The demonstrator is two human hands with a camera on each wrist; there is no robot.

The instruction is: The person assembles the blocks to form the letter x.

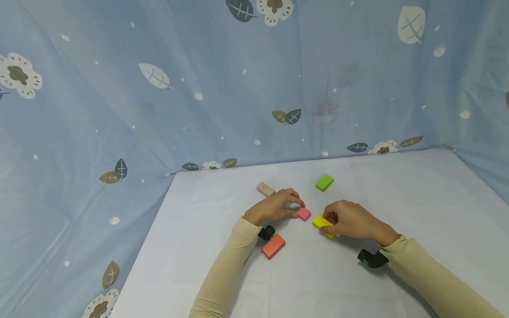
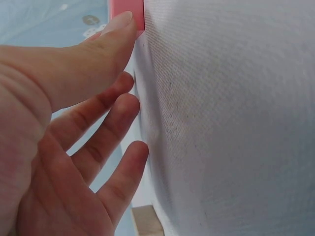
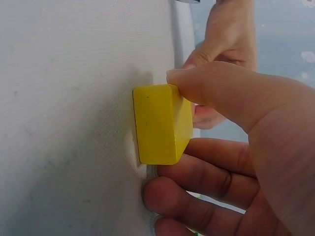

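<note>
My left hand [image 1: 276, 206] pinches a small pink block [image 1: 304, 214] by its left end, low over the white tabletop. In the left wrist view the thumb lies along the pink block [image 2: 138, 14], while the other visible fingers spread loosely below. To the right, my right hand [image 1: 354, 221] grips a yellow rectangular block [image 1: 320, 221] between thumb and fingers. The right wrist view shows the yellow block [image 3: 155, 125] with its lower edge right at the white cloth. A short gap separates the pink and yellow blocks.
An orange block [image 1: 273, 246] lies beside my left forearm. Behind the left hand is a plain wooden block [image 1: 265, 189], and a green block [image 1: 324, 182] lies farther back. White cloth covers the table [image 1: 417, 198]; a blue patterned curtain [image 1: 222, 110] stands behind it.
</note>
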